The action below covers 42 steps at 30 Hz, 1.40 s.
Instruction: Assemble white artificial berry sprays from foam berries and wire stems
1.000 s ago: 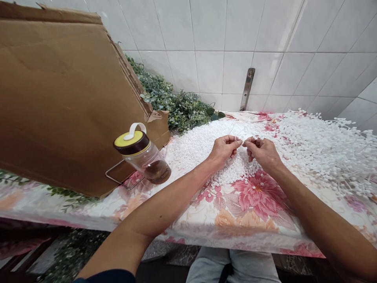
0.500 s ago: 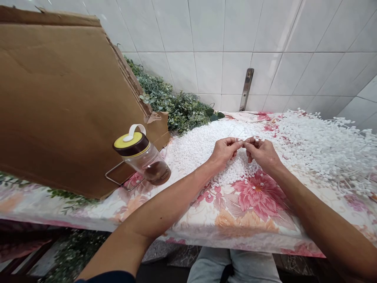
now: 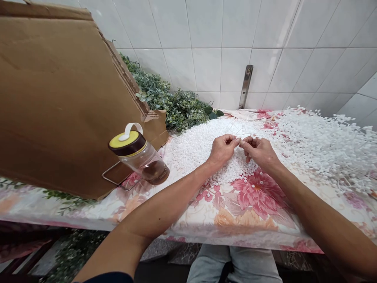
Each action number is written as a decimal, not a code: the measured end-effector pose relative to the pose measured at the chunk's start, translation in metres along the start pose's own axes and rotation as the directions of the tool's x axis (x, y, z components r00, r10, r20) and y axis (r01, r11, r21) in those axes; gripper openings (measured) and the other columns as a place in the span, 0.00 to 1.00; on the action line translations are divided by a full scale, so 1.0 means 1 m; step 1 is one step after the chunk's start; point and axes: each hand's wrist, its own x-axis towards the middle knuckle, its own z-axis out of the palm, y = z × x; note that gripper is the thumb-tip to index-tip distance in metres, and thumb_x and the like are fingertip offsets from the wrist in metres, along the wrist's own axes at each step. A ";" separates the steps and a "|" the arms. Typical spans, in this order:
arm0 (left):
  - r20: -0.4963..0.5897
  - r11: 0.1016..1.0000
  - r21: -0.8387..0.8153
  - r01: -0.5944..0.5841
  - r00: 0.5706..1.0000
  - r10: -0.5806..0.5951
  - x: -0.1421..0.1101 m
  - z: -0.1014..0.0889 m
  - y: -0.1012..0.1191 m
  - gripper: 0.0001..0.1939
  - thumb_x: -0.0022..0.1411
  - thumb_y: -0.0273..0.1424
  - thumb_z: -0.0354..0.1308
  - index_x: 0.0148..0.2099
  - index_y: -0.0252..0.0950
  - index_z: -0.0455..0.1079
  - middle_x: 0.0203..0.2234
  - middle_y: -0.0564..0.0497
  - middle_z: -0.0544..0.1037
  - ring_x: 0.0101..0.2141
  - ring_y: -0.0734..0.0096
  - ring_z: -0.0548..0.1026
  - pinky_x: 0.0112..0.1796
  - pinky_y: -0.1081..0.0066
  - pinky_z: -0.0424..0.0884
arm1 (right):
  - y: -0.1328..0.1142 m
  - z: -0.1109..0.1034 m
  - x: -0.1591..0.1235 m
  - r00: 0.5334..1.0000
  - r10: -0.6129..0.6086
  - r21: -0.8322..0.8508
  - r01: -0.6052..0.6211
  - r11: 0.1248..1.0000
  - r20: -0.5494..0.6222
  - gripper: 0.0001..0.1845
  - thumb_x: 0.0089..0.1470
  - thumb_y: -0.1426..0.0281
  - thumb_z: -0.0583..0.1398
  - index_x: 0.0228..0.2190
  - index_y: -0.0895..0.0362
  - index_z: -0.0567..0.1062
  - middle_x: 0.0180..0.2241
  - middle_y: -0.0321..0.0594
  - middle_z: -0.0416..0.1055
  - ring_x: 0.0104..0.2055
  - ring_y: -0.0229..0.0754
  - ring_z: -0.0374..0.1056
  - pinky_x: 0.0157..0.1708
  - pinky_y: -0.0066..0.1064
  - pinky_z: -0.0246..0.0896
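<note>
L hand & R hand fingers pinching thin white stem; btl mark illegible.

Your counter, covered with a floral cloth, bears a spread heap of small white beads near its middle, with a tangle of white stems on the right. Toward the back you have leafy greenery beside a large brown cardboard box, and a yellow-lidded bottle stands in front of that box.
</note>
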 end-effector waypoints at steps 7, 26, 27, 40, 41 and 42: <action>0.004 1.000 0.004 0.005 1.000 -0.005 -0.002 0.001 0.002 0.14 0.59 0.41 0.66 0.31 0.35 0.74 0.17 0.56 0.68 0.22 0.76 0.63 0.26 0.74 0.57 | -0.002 0.000 0.000 1.000 0.014 -0.027 -0.014 1.000 -0.013 0.12 0.54 0.60 0.65 0.30 0.58 0.77 0.20 0.33 0.68 0.18 0.35 0.64 0.17 0.27 0.67; 0.011 0.999 -0.026 0.046 0.999 -0.046 -0.003 0.002 0.005 0.18 0.56 0.45 0.68 0.30 0.35 0.74 0.17 0.56 0.68 0.22 0.77 0.62 0.25 0.73 0.56 | -0.001 0.003 -0.001 0.999 0.019 -0.041 -0.021 0.999 -0.040 0.12 0.53 0.60 0.65 0.28 0.57 0.75 0.20 0.33 0.69 0.18 0.35 0.65 0.17 0.27 0.66; 0.014 0.998 -0.032 0.053 0.999 -0.053 -0.004 0.002 0.006 0.18 0.56 0.45 0.68 0.30 0.35 0.74 0.17 0.56 0.67 0.21 0.77 0.62 0.25 0.73 0.55 | -0.002 0.003 -0.001 0.999 0.021 -0.042 -0.023 0.999 -0.042 0.12 0.52 0.60 0.65 0.28 0.57 0.75 0.20 0.33 0.69 0.18 0.35 0.65 0.17 0.27 0.66; 0.041 0.987 -0.101 0.129 0.991 -0.125 -0.006 0.003 0.012 0.19 0.54 0.45 0.69 0.27 0.35 0.69 0.16 0.58 0.64 0.19 0.79 0.59 0.22 0.74 0.53 | -0.004 0.002 -0.002 0.999 0.043 -0.058 -0.044 0.997 -0.031 0.08 0.52 0.64 0.64 0.28 0.56 0.74 0.19 0.32 0.69 0.17 0.35 0.65 0.17 0.27 0.65; 0.041 0.987 -0.101 0.126 0.992 -0.122 -0.006 0.003 0.012 0.19 0.54 0.45 0.68 0.27 0.35 0.70 0.16 0.57 0.64 0.19 0.79 0.59 0.22 0.74 0.53 | -0.004 0.002 -0.002 0.999 0.044 -0.060 -0.046 0.997 -0.031 0.09 0.52 0.63 0.64 0.28 0.56 0.74 0.19 0.32 0.69 0.17 0.35 0.65 0.17 0.27 0.65; 0.041 0.987 -0.100 0.123 0.992 -0.119 -0.006 0.003 0.011 0.19 0.55 0.45 0.68 0.27 0.35 0.70 0.16 0.57 0.64 0.19 0.79 0.59 0.22 0.74 0.53 | -0.004 0.002 -0.003 0.998 0.046 -0.063 -0.048 0.997 -0.032 0.09 0.52 0.63 0.64 0.28 0.56 0.74 0.19 0.32 0.69 0.17 0.36 0.65 0.18 0.27 0.65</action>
